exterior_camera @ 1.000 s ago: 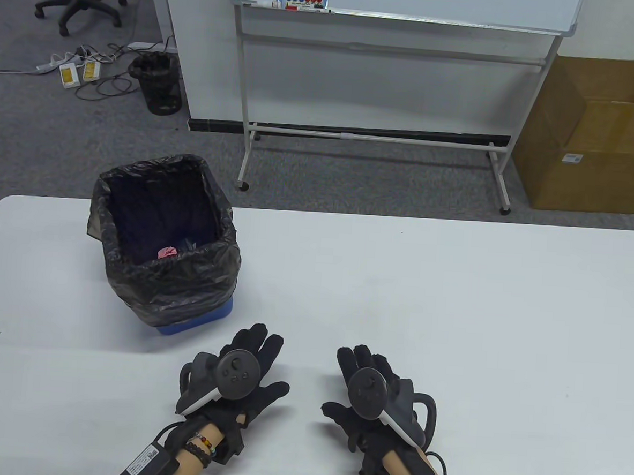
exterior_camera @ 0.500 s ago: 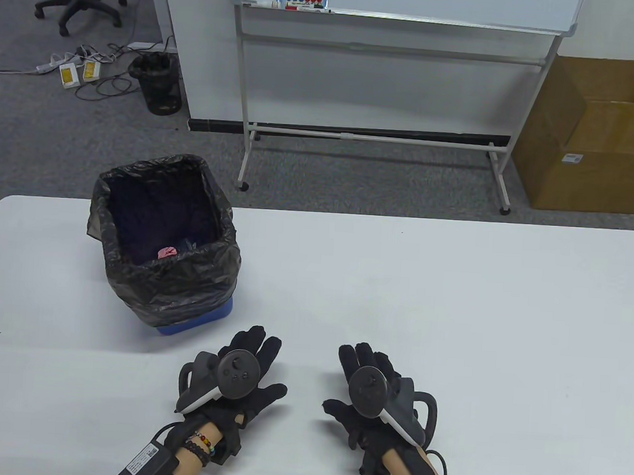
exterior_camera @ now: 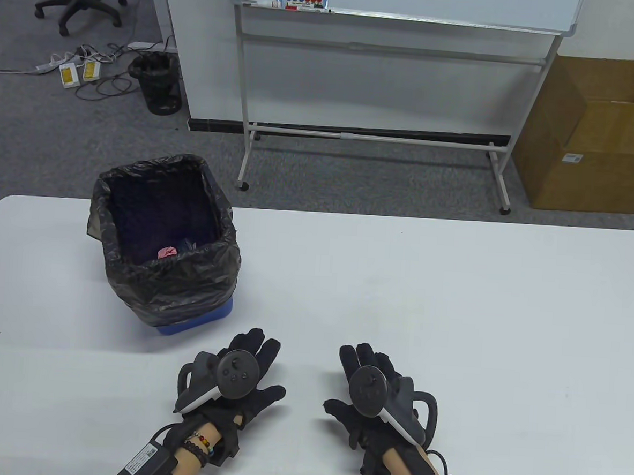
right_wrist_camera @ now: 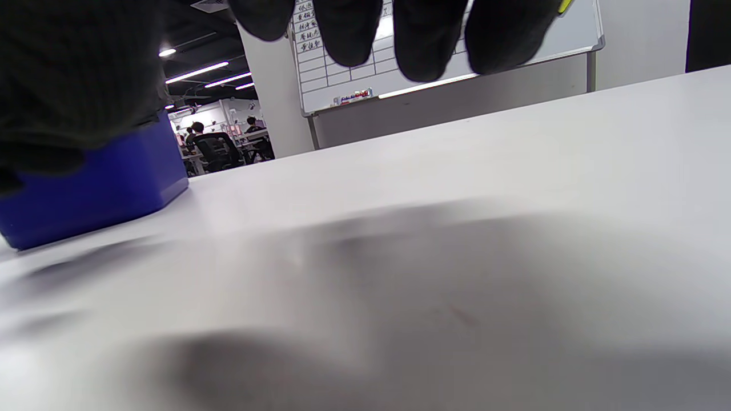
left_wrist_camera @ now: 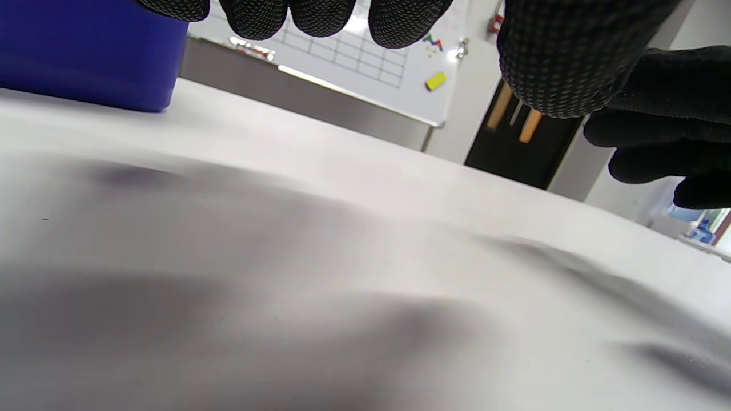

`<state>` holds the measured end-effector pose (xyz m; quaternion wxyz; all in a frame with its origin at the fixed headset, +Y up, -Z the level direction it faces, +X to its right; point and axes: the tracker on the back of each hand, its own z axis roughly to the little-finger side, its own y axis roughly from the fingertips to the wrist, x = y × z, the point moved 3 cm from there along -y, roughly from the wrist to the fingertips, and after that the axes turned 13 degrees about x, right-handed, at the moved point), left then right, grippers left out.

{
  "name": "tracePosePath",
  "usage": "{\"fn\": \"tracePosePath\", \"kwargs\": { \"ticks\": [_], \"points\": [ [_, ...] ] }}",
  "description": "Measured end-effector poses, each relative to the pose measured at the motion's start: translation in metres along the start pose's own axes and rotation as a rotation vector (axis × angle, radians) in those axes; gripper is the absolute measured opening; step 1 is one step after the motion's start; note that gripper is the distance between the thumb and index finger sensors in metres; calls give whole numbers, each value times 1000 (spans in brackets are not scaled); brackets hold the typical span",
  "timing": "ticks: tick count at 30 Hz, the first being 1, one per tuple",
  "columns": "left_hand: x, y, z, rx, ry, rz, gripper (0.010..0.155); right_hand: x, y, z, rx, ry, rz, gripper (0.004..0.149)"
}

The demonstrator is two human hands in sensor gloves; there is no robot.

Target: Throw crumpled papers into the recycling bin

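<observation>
A blue bin (exterior_camera: 221, 312) lined with a black bag (exterior_camera: 174, 288) stands on the white table (exterior_camera: 426, 298) at the left. A pink crumpled paper (exterior_camera: 166, 252) lies inside it. My left hand (exterior_camera: 258, 370) hovers flat and open just above the table, right in front of the bin, holding nothing. My right hand (exterior_camera: 348, 381) hovers flat and open beside it, also empty. The bin's blue wall shows in the left wrist view (left_wrist_camera: 85, 63) and in the right wrist view (right_wrist_camera: 91, 194). No loose paper shows on the table.
Beyond the table's far edge stand a whiteboard on a wheeled frame (exterior_camera: 376, 139), a cardboard box (exterior_camera: 597, 136) at the right, and a black mesh basket (exterior_camera: 157, 83) with cables on the carpet.
Both hands have crept very slightly forward; otherwise nothing has changed.
</observation>
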<state>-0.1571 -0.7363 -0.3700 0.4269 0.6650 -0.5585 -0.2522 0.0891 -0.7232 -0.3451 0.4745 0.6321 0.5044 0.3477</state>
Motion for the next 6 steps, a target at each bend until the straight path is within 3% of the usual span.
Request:
{"fn": "tracePosePath", "kwargs": {
  "ticks": [6],
  "points": [
    [0, 0, 0, 1, 7, 1, 85, -1, 0, 0, -1, 4, -9, 95]
  ]
}}
